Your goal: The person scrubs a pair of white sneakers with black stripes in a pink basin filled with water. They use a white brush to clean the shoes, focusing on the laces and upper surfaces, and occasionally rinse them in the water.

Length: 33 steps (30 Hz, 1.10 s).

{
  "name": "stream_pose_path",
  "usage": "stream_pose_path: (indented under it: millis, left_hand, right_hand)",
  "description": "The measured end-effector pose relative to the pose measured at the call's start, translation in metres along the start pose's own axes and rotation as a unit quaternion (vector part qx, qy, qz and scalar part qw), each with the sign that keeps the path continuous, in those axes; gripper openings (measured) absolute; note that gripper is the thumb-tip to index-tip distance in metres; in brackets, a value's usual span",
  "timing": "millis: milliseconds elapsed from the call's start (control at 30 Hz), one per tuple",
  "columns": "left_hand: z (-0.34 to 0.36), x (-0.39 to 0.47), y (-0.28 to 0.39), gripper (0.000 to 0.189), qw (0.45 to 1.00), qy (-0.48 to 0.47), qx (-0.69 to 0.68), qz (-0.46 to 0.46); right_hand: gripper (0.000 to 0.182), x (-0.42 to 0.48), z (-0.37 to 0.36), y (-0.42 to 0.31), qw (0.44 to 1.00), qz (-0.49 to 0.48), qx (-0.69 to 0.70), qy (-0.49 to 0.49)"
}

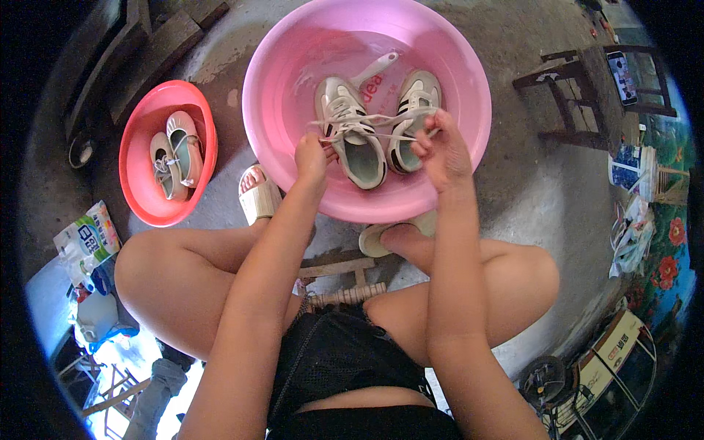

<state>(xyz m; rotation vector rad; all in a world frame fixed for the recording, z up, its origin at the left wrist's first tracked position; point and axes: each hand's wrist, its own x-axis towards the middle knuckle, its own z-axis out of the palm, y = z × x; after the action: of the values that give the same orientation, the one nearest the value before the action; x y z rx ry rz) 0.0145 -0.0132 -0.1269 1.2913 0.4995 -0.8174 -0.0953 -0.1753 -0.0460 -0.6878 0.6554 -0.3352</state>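
A pair of pale sneakers with dark stripes, the left sneaker and the right sneaker, sits in a large pink plastic basin. White shoelaces stretch sideways across both shoes. At their left end my left hand grips lace beside the left sneaker's collar. My right hand is raised over the right sneaker, with lace between its fingers. Behind the left sneaker, a white-handled brush or scoop leans in the basin; its far end is hidden. Red writing marks the basin's bottom.
A red basin with a pair of light flat shoes stands at the left. A detergent bag lies nearer. At the right are a wooden chair bearing a phone, and plastic bags.
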Motion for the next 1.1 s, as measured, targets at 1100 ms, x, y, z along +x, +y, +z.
stream_pose_path:
  millis: [1100]
  left_hand:
    - [-0.019, 0.021, 0.085, 0.021, 0.682, 0.254, 0.391, 0.564]
  right_hand:
    - [0.029, -0.009, -0.005, 0.088, 0.718, -0.280, -0.600, 0.215]
